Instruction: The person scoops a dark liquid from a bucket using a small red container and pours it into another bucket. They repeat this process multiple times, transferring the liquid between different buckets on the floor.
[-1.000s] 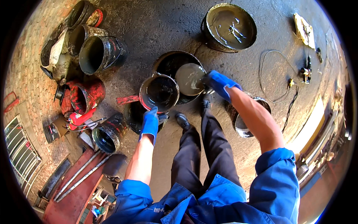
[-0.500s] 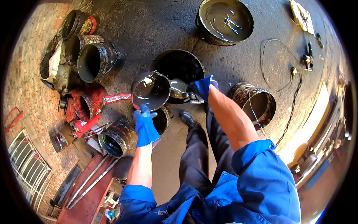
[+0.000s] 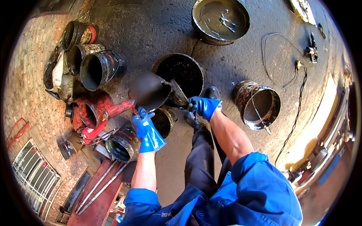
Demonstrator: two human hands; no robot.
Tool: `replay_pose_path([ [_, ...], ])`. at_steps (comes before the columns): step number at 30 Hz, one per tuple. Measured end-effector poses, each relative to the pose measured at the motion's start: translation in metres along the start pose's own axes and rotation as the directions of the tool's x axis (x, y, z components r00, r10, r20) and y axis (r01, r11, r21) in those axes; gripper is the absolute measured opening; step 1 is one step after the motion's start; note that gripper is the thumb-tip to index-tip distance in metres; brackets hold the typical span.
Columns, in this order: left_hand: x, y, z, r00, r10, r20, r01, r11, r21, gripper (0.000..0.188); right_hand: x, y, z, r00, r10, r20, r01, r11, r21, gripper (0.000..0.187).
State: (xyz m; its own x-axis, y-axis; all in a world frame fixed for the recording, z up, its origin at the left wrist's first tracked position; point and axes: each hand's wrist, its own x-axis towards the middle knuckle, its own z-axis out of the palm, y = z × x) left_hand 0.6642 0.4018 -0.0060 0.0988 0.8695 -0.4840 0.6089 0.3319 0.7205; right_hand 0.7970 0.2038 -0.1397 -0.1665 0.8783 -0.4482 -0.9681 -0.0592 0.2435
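While the left blue-gloved hand grips a round dark pan with a red handle, the right blue-gloved hand clasps a dark metal scoop tilted at the pan's rim, near a black bucket; transferring looks begun, finishing left.

The left hand holds the pot; right of it, the right hand holds the scoop, overlapping the near left edge of the tub. Beyond the tub, slightly right, is the basin. The bucket lies right of the tub, the cord farther right. Pails cluster at left, before the wall. Nearer, pipes lie on the bench.
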Motion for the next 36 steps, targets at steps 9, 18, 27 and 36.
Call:
replay_pose_path([
  [9,0.004,-0.017,-0.004,0.935,-0.333,0.124,0.353,0.904,-0.239,0.032,0.008,-0.021,0.029,0.967,-0.254,0.006,-0.161,-0.629,-0.761,0.021],
  [18,0.02,-0.055,-0.009,0.568,-0.684,0.458,0.815,0.393,-0.425,0.033,0.014,-0.015,0.019,0.802,-0.597,0.017,-0.282,-0.403,-0.871,0.022],
  [27,-0.016,-0.069,-0.03,0.541,-0.547,0.639,0.833,0.243,-0.497,0.027,0.003,-0.03,0.068,0.63,-0.611,-0.479,-0.567,0.059,-0.822,0.034],
  [36,-0.018,-0.083,-0.026,0.5,-0.619,0.606,0.828,0.137,-0.544,0.024,0.018,-0.053,0.021,0.698,-0.611,-0.375,-0.459,0.021,-0.888,0.032],
])
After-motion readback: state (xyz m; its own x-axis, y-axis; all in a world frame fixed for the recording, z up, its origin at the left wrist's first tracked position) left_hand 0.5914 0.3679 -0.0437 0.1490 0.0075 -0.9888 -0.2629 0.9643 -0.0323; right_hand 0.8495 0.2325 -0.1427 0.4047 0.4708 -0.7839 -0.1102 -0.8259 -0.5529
